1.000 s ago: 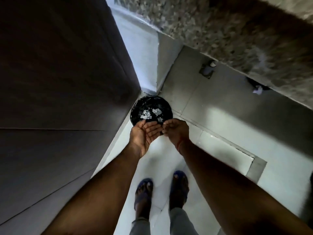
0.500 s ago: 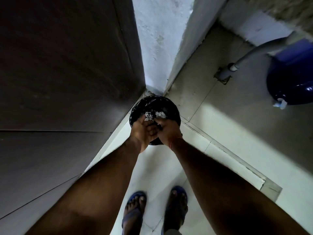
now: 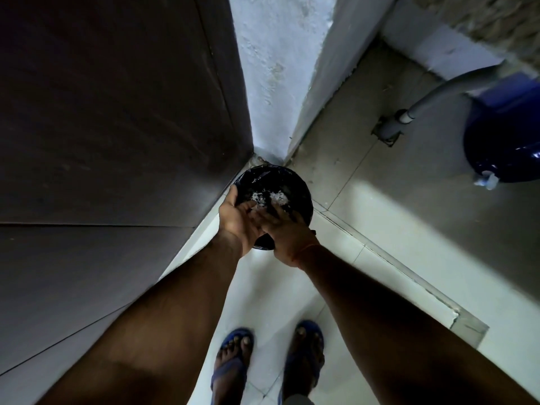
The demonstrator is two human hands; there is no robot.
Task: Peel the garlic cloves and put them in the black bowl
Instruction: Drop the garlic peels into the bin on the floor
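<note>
A round black bin [image 3: 304, 194] lined with a black bag stands on the floor in the corner. White garlic skin flakes [image 3: 274, 197] lie inside it. My left hand [image 3: 233, 220] is over the bin's near left rim, palm turned inward and fingers straight. My right hand [image 3: 287, 232] lies palm down across the left hand's fingers, its own fingers stretched out over the bin. Neither hand visibly holds anything. No garlic cloves and no black bowl are in view.
A dark panel [image 3: 117, 127] fills the left side and meets a white wall corner [image 3: 271, 68]. A blue container [image 3: 502, 141] and a grey pipe [image 3: 438, 95] sit at the right. My feet in blue sandals [image 3: 233, 355] stand on pale floor tiles.
Both hands moved forward from just short of the bin to above it. The right hand went from beside the left palm to lying across its fingers.
</note>
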